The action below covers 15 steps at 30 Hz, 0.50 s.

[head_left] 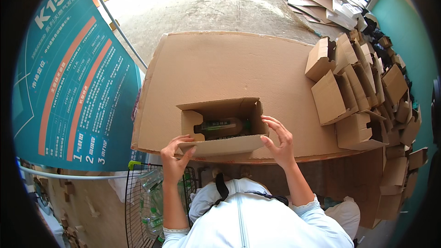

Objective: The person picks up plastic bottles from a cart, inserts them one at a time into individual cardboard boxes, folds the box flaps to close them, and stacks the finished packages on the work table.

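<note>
An open cardboard box [220, 147] stands near the front edge of the cardboard-covered table, its top facing up. Inside it lies a clear plastic bottle [223, 127] with a green label; the bottom of the box is in shadow. My left hand [175, 155] grips the box's near left corner, thumb on the front wall and fingers over the rim. At the other end my right hand [280, 141] holds the right side, its thumb at the near corner and fingers along the end flap.
Several open cardboard boxes [335, 94] are stacked at the table's right. A black wire basket [133, 202] with clear bottles [155, 218] stands below the table's left corner. A teal banner [78, 87] rises at the left. Flattened cardboard [317, 0] lies on the far floor.
</note>
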Motion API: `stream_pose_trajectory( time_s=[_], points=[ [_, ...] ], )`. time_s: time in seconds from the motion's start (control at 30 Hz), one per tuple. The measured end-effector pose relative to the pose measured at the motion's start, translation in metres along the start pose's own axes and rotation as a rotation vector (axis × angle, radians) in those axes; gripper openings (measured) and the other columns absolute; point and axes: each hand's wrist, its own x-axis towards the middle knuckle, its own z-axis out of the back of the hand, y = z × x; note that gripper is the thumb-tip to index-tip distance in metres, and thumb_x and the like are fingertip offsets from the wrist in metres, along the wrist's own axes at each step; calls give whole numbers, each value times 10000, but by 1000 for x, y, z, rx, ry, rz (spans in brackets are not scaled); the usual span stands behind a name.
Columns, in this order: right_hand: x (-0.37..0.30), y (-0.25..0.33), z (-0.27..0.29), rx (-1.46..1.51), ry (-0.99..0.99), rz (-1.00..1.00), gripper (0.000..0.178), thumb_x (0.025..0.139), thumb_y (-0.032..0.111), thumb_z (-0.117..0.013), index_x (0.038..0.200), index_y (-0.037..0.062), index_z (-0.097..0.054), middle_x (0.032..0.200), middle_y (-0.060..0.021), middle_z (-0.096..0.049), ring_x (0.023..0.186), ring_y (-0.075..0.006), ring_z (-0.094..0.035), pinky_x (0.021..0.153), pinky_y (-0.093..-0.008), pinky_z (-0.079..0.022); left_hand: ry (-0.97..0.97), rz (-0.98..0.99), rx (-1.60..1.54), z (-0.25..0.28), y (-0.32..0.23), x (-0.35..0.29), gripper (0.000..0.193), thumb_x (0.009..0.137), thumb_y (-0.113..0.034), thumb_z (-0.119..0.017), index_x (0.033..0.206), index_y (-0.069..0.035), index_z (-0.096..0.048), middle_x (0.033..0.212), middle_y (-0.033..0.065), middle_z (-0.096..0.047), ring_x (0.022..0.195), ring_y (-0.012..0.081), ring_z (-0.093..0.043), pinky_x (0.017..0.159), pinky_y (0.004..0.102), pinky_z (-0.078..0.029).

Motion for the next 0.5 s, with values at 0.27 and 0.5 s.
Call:
stream_pose_trajectory(
  time_s=[0.27, 0.5],
  points=[
    [19, -9, 2, -111, 51, 111, 316, 763, 176, -793, 1041, 60, -696, 1154, -80, -684, 1137, -265, -609, 1003, -383, -466, -2, 38, -81, -1, 8, 2, 164, 768, -76, -749, 885, 36, -721, 924, 165, -723, 993, 286, -685, 893, 368, -505],
    [14, -6, -8, 234, -68, 3, 530, 795, 134, -793, 1273, 46, -582, 1382, -138, -532, 1262, -241, -524, 1090, -365, -411, 160, -18, -74, 11, 14, 7, 220, 805, -155, -745, 904, 41, -729, 989, 137, -726, 1018, 277, -663, 916, 370, -488]
  ],
)
